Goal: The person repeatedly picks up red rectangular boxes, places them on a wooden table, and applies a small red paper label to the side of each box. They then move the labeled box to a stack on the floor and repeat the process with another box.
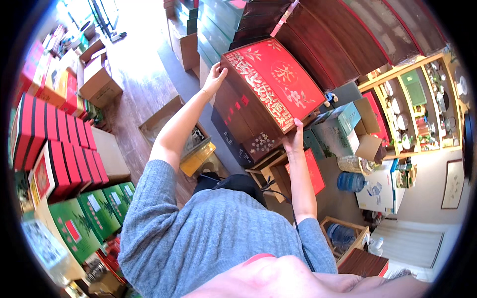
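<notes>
Before me is a gift box with a red lid and dark brown wood-look sides. Gold leaf designs and writing decorate the lid. My left hand holds its far left corner, thumb against the side. At the near right corner, my right hand grips the edge with the thumb up by the lid. More dark brown box sides with a pale floral print show beneath it. Whether the red box rests fully on them I cannot tell. My palms and some fingertips are hidden.
Tall stacks of dark brown boxes and green boxes rise behind. An open cardboard carton sits on the floor. Red boxes and green boxes line the left. Rightward are an open box and a water bottle.
</notes>
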### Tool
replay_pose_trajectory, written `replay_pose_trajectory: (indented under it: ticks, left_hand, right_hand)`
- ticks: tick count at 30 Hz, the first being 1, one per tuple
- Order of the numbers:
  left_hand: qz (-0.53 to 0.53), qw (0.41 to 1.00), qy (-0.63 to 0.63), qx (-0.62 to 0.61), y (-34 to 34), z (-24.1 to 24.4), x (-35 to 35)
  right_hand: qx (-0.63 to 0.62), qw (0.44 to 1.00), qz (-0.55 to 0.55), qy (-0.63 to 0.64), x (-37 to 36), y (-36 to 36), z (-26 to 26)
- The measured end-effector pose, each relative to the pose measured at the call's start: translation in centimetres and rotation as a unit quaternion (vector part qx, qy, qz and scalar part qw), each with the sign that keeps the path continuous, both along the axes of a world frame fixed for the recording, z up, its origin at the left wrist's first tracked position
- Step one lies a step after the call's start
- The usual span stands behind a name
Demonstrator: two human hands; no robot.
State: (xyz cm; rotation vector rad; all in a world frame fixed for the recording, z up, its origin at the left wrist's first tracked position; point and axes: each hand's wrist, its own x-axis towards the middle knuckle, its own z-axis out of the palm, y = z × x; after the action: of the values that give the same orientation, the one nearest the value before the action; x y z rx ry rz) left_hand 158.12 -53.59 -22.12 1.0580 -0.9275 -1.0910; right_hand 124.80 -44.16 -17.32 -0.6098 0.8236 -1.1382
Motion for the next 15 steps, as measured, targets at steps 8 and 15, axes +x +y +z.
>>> replay_pose_trajectory:
  ticks: [8,15]
  left_hand:
    - [0.002,1.000,0.021,-0.008,-6.4,-5.0,1.2]
    - [0.003,0.999,-0.053,0.006,-8.6,-8.3,2.7]
  right_hand:
    - [0.005,0.997,-0.057,0.042,3.0,-2.9,-1.7]
    - [0.049,0.995,-0.059,0.070,3.9,-2.9,-0.9]
